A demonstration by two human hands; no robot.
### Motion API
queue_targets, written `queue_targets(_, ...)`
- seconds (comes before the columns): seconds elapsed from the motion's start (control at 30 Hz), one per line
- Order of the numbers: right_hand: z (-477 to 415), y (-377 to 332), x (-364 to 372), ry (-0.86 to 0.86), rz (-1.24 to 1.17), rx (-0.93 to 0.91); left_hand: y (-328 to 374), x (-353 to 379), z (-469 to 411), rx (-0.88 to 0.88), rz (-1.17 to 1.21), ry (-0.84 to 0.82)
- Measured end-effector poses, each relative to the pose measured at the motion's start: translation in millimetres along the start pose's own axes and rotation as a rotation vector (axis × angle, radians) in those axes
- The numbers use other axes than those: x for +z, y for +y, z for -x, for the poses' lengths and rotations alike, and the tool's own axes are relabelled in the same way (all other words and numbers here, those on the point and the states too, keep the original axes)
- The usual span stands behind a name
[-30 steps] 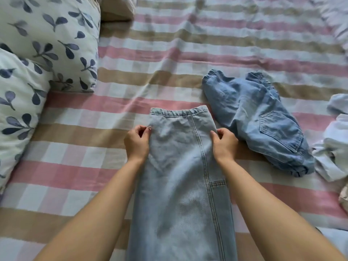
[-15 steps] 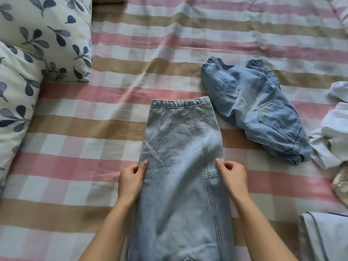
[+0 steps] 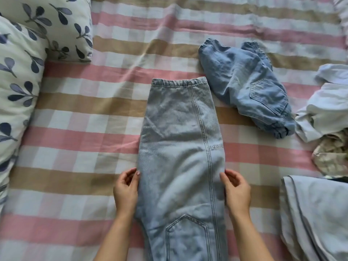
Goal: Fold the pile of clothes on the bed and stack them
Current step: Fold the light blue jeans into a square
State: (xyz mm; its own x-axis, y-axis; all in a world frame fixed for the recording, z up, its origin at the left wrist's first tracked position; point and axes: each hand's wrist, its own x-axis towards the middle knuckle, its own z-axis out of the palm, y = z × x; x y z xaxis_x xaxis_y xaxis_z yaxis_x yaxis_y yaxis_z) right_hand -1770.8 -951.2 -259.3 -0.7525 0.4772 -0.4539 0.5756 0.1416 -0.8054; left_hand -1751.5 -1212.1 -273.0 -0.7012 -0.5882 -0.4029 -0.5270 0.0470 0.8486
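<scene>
A pair of light blue jeans (image 3: 180,151) lies lengthwise on the striped bed, legs folded together, hem end far from me. My left hand (image 3: 125,189) touches the jeans' left edge and my right hand (image 3: 237,191) touches the right edge, fingers curled against the fabric at about mid-length. A second, darker blue pair of jeans (image 3: 243,85) lies crumpled to the upper right. White garments (image 3: 325,108) and a beige crumpled piece (image 3: 333,153) are piled at the right edge.
Two leaf-print pillows (image 3: 28,59) line the left side. A pale blue folded cloth (image 3: 316,219) sits at the lower right. The pink, beige and white checked bedsheet (image 3: 84,138) shows between the pillows and the jeans.
Both hands have slid down the jeans' edges toward me, from near the hem to mid-length. The view has shifted, showing more of the jeans and the right-side pile.
</scene>
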Motion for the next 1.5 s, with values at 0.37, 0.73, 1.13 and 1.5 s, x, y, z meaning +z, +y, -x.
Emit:
queue_targets(0.37, 68, 68, -43, -0.052, 0.074, 0.077, -46, -37, 72, 0.045, -0.05, 0.094)
queue_targets(0.73, 136, 87, -40, -0.102, 0.632, -0.6, -59, -17, 152, 0.823, -0.685, -0.346)
queue_targets(1.13, 153, 138, -113, -0.461, 0.714, -1.09, -105, -78, 178, 1.099, -0.775, -0.67)
queue_targets(1.5, 163, 166, -116, -0.577, 0.665, -1.034, -141, -96, 189, 1.24, -0.85, -0.688)
